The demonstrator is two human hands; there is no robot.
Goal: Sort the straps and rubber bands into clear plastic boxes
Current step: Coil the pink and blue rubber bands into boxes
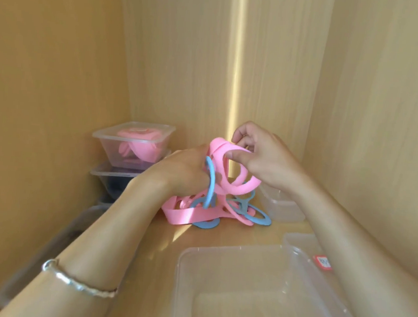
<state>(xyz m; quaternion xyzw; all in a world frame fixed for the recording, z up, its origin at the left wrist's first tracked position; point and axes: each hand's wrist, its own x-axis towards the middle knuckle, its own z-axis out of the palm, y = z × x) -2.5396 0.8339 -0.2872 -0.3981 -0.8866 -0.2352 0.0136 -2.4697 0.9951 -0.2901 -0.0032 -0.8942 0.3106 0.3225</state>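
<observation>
Waiting nearest you was an empty clear box [256,285], lidless and set just below your forearms, most likely so that a freed piece could drop straight in. Just beside its right corner lay a labelled clear container [303,244] with a red tag; whether it was a lid or a box, I could not tell. A silver bracelet [78,280] sat on your left forearm.

Farther in, the pile of straps [189,217], pink and blue knotted together, rested on the wooden shelf [242,235]. You had raised one pink strap [233,184] above it. Your right hand [260,159] pinched its upper loop between thumb and fingers. Your left hand [184,171] appeared curled round the strap's other end, though the back of the hand hid most of its fingers. A blue band [209,180] hung at those fingers, looped through the pink. Holding from both sides looked like a way to spread the loops and see where the blue was caught.

Behind your right wrist stood a small clear box [281,208], close to the pile and seemingly bare. At the back left, two boxes were stacked: the top box [135,140] already held pink pieces, and the lower box [112,178] held something dark. I judged the sorting partly done, with the tangle the main job left.
</observation>
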